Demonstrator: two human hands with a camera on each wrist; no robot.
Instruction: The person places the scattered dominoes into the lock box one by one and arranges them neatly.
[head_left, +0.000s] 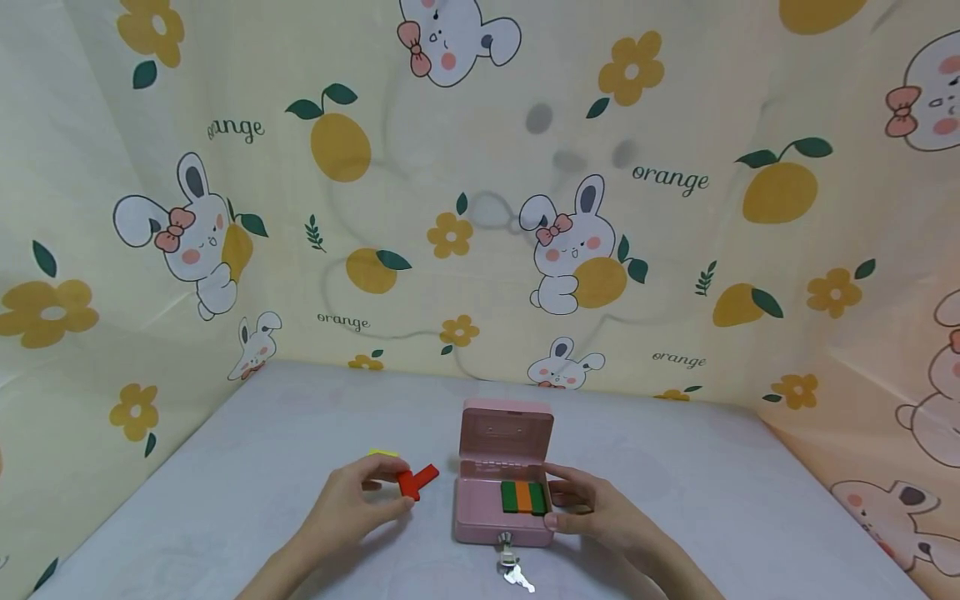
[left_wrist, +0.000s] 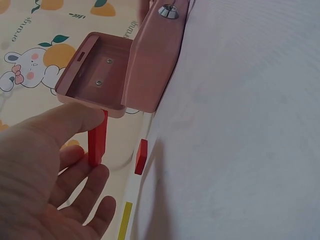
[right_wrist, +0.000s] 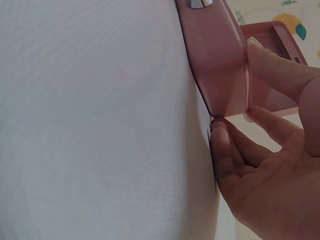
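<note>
Fingers of the left hand (head_left: 354, 502), a little apart, pinch a red block (head_left: 407, 486) left of the box (head_left: 474, 532). Fingers of the right hand (head_left: 597, 512), spread wider, grip the box's right side, some tips hidden. Another red block (head_left: 427, 475) lies nearer the box; the left hand mostly covers a yellow block (head_left: 384, 452) left of it. Table (head_left: 697, 483) spreads on both sides of the box, its back edge behind it.
</note>
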